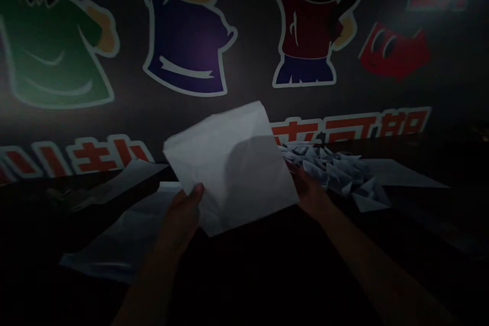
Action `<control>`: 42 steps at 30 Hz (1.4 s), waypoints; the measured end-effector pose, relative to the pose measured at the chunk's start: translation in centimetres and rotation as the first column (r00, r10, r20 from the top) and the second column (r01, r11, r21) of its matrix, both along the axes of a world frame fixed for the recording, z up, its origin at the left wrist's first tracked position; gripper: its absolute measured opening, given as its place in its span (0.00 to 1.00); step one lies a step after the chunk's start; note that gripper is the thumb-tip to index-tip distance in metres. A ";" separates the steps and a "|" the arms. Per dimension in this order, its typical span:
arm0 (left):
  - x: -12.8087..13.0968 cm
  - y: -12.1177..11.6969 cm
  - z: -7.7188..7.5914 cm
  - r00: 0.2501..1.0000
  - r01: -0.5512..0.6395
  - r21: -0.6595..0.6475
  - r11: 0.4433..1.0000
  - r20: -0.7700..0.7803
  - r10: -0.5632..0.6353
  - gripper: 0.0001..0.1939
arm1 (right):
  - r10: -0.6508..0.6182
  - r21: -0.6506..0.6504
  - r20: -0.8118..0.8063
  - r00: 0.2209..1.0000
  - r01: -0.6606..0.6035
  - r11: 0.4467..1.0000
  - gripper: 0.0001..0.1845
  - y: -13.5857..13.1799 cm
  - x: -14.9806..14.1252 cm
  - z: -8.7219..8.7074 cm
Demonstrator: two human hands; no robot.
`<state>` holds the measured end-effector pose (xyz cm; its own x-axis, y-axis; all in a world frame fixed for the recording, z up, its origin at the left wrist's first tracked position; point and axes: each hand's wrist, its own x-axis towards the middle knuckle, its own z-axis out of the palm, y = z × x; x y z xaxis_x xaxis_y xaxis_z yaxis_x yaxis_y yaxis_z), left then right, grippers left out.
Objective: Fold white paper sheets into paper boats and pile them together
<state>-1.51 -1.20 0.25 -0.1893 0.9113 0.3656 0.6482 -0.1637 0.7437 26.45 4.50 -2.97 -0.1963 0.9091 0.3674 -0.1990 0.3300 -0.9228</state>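
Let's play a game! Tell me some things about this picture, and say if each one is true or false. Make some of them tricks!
1. The left hand and right hand hold one white sheet of paper. True.
2. The person is wearing gloves. False: both hands are bare.
3. The pile of folded paper pieces is on the left side. False: the pile of folded paper pieces is on the right, beyond the right hand.
4. The wall has cartoon figures in green, purple and red clothes. True.
5. The big writing on the wall is blue. False: the writing is red.
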 end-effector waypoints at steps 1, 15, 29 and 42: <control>-0.2 0.2 -0.1 0.995 0.061 -0.033 0.998 0.079 -0.058 0.28 | 0.080 -0.039 0.005 0.997 -0.080 0.996 0.34 -0.3 0.4 0.3; -0.3 2.5 -2.0 0.976 0.156 -0.088 0.984 0.166 -0.140 0.24 | -0.227 -0.036 0.338 0.913 0.253 0.967 0.16 1.0 -0.3 -2.5; 0.2 1.1 -0.8 0.897 0.185 -0.049 0.982 0.417 -0.148 0.21 | 0.091 -0.089 0.155 0.984 -0.078 0.993 0.13 0.3 0.3 -2.1; -0.3 0.6 -0.2 0.801 0.309 -0.021 0.951 0.545 -0.248 0.08 | 0.027 -0.225 0.005 1.000 -0.025 0.974 0.06 0.2 1.0 -1.3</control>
<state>-1.78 -0.59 0.03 -0.0574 0.9812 0.1840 0.0871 -0.1787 0.9800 27.47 4.69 -4.26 -0.2232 0.9628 0.1520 -0.1969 0.1082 -0.9744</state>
